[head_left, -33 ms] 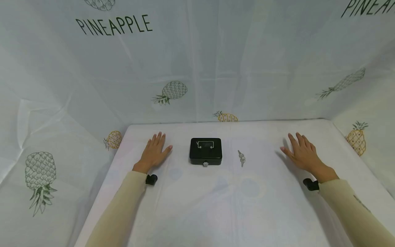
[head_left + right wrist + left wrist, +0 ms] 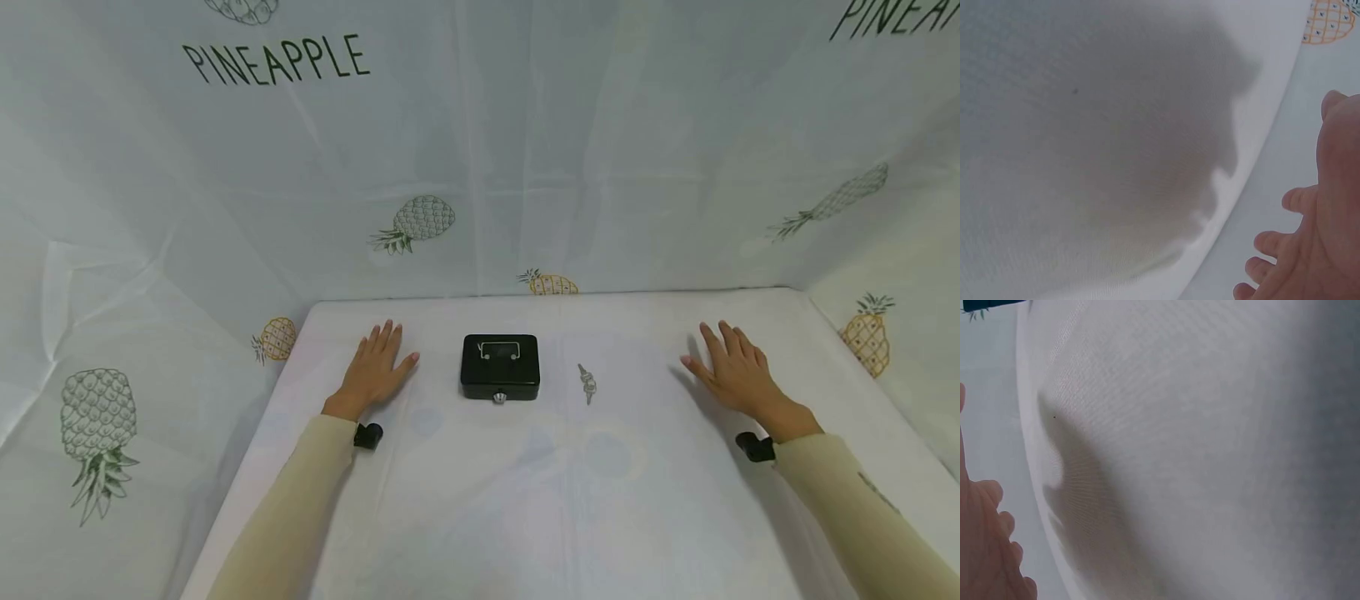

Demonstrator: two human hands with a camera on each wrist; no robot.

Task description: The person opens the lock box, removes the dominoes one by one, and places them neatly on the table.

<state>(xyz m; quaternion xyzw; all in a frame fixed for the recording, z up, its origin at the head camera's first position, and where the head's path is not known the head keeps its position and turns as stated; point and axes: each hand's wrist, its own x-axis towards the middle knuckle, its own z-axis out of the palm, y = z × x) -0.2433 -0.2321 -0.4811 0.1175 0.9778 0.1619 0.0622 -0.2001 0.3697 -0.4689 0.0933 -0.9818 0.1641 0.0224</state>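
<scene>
White tabletop (image 2: 495, 500); left grip (image 2: 372, 372), right grip (image 2: 737, 375) hover outstretched, black box (image 2: 500, 371) between.

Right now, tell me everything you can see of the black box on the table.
The black box is small, rectangular and slightly glossy, perhaps painted metal, with rounded corners. A thin silvery handle lies on its lid, and a round silvery lock sits mid-front, facing the person. The lid looks closed; whether it is locked can't be told. It rests flat on the white-covered table, between the left hand and the small keys. Neither hand touches it.
</scene>
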